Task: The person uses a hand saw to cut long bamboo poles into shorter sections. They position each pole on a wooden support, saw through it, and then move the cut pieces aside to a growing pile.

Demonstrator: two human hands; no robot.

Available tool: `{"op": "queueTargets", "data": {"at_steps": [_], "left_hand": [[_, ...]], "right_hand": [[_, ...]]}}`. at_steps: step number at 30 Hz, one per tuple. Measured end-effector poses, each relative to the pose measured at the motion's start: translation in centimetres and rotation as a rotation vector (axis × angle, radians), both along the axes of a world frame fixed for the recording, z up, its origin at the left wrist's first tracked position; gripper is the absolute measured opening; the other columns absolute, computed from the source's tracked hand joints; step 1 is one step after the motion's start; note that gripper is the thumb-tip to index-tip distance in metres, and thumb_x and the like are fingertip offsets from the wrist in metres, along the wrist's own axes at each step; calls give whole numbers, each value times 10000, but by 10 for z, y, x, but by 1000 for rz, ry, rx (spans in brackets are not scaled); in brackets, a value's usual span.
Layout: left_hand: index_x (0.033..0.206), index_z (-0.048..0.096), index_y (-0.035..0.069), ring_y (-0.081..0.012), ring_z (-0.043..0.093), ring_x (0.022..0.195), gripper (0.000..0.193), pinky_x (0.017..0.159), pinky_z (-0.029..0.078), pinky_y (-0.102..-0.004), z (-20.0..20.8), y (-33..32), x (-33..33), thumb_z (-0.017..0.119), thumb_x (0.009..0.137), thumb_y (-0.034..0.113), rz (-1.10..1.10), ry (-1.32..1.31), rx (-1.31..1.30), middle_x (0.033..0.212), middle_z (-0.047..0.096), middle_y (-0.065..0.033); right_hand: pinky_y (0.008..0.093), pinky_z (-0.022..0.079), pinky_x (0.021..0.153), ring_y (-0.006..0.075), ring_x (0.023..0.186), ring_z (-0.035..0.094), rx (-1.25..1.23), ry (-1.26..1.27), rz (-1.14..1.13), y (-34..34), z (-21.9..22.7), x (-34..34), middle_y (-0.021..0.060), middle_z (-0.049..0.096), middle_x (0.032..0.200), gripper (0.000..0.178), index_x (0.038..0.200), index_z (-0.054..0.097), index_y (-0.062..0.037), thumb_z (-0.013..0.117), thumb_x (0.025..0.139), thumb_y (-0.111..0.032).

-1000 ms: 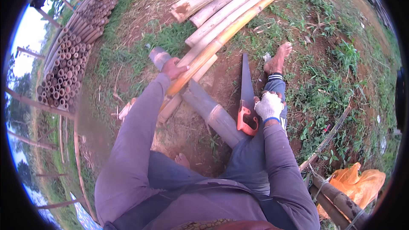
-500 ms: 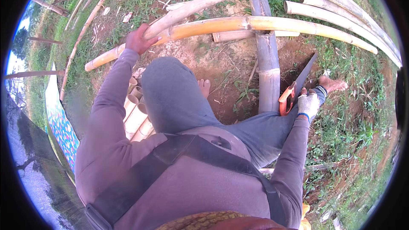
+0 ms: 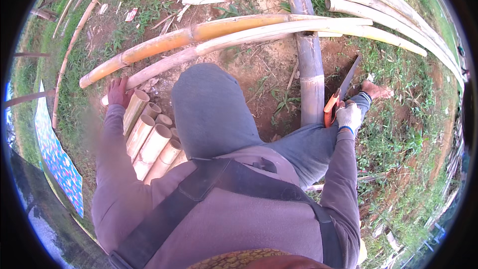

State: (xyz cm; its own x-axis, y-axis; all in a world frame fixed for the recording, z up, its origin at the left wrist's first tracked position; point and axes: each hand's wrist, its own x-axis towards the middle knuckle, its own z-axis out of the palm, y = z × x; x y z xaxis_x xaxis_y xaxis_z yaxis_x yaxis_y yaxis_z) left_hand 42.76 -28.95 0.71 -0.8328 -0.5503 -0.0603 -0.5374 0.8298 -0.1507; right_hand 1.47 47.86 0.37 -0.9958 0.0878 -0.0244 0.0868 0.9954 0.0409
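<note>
At the left of the frame, the bare left hand (image 3: 118, 92) rests with its fingers curled on the end of a short cut bamboo piece (image 3: 134, 110). That piece is the uppermost of a stack of short bamboo tubes (image 3: 155, 145) lying side by side on the ground beside the person's raised knee (image 3: 209, 104). The hand's grip is loose, laid over the tube's top end rather than pinching it.

At the right of the frame, the right hand (image 3: 348, 117), in a pale glove, is closed tight around the orange handle of a hand saw (image 3: 340, 94). The saw's dark blade points up and to the right, over bare soil just beside a thick grey bamboo pole (image 3: 309, 65) that runs from the upper middle of the frame down toward the person's leg. A bare foot (image 3: 376, 90) lies on the grass just to the right of the saw.

Across the upper part of the frame, two long yellowish bamboo poles (image 3: 209, 37) lie over the grey pole, slanting down to the left. More pale poles (image 3: 388, 5) fan out at the upper right. A patterned blue cloth (image 3: 57, 159) lies at the far left edge.
</note>
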Motion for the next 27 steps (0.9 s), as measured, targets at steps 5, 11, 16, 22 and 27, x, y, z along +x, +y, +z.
{"op": "queueTargets", "data": {"at_steps": [5, 11, 16, 22, 27], "left_hand": [[1467, 598, 173, -413, 590, 1332, 649, 1131, 491, -530, -19, -19, 22, 851, 880, 286, 185, 5, 69, 1411, 627, -165], [1446, 597, 151, -382, 606, 1310, 629, 1128, 475, -537, -21, -10, 1, 851, 874, 216, 115, 188, 49, 1411, 629, -135], [1499, 566, 154, -383, 588, 1351, 675, 1186, 430, -575, 13, -11, 10, 826, 877, 174, 66, 222, 7, 1442, 607, -142], [1563, 508, 231, -384, 420, 1534, 837, 1291, 240, -660, 52, 16, 5, 886, 828, 360, 131, 142, -161, 1601, 487, -140], [1634, 424, 296, -361, 336, 1598, 1105, 1328, 97, -673, 49, 136, -124, 946, 699, 567, -320, 349, 126, 1682, 413, -138]], "right_hand": [[504, 578, 915, 384, 1072, 734, -31, 48, 148, -16, -13, -1, 176, 759, 1149, 355, 1188, 789, -117, 731, 970, -391], [546, 477, 1118, 411, 1337, 575, -207, 430, 651, -109, 12, -37, 209, 592, 1469, 625, 1473, 601, -56, 788, 937, -319], [618, 303, 1261, 350, 1569, 377, 61, 395, 839, -199, 73, -85, 117, 440, 1675, 914, 1672, 418, -207, 827, 871, -375], [538, 569, 859, 423, 982, 737, -15, 83, 1068, -210, 83, -104, 161, 767, 1004, 447, 1135, 736, -98, 898, 746, -250], [522, 566, 779, 415, 853, 738, 18, 68, 1079, -278, 58, -20, 155, 770, 901, 386, 1075, 758, -102, 902, 773, -295]]}}
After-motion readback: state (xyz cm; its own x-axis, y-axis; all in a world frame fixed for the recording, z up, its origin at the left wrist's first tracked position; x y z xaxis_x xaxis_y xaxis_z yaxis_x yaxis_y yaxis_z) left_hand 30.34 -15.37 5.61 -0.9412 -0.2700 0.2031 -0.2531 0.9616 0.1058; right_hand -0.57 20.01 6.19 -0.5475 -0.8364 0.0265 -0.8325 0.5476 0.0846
